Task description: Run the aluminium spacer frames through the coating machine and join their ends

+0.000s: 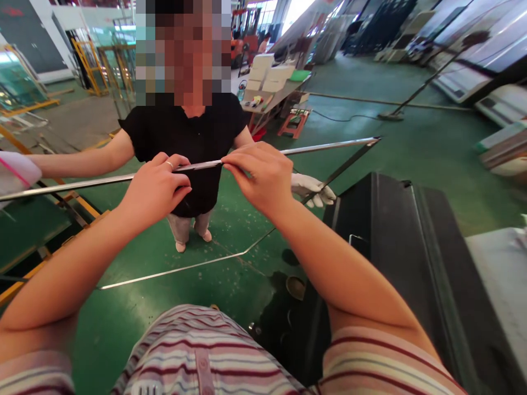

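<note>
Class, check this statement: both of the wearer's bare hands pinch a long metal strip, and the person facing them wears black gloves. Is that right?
Not quite. In the head view, the left hand and right hand do pinch the metal strip, but the facing person's glove is white, not black.

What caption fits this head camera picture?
Both bare hands, left hand and right hand, pinch a long thin silver metal strip.

Bright daylight from rear windows, floor glare, wide-angle warp at edges, sharp overall.
</note>
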{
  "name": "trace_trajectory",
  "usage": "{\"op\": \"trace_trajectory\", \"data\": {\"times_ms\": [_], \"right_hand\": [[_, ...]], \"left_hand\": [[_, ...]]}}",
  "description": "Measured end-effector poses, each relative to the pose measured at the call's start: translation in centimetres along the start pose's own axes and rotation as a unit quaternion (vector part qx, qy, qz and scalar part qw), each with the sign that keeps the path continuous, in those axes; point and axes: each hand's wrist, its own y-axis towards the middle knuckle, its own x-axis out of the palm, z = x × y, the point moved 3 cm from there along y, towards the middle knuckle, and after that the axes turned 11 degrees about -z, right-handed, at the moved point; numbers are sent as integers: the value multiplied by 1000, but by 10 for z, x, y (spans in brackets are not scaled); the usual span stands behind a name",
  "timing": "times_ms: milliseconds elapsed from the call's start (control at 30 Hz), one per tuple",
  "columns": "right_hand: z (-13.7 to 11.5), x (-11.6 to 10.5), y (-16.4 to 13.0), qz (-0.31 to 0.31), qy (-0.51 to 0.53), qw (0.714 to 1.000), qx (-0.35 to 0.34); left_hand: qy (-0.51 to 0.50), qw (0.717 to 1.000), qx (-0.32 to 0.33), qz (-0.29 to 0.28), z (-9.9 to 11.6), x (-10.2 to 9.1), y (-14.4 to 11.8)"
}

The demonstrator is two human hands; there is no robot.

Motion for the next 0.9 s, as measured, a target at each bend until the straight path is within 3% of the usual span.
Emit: {"op": "trace_trajectory", "data": {"times_ms": [267,833,900], "right_hand": [[1,3,1,-26,-68,997,-33],[-10,7,8,-95,-99,989,-58],[-13,-3,18,-91,-88,990,-57]], "left_hand": [[-4,1000,4,-4,1,-1,-1],[-18,1000,6,-8,3,-2,0],[-17,1000,9,-7,2,-1,-1]]}}
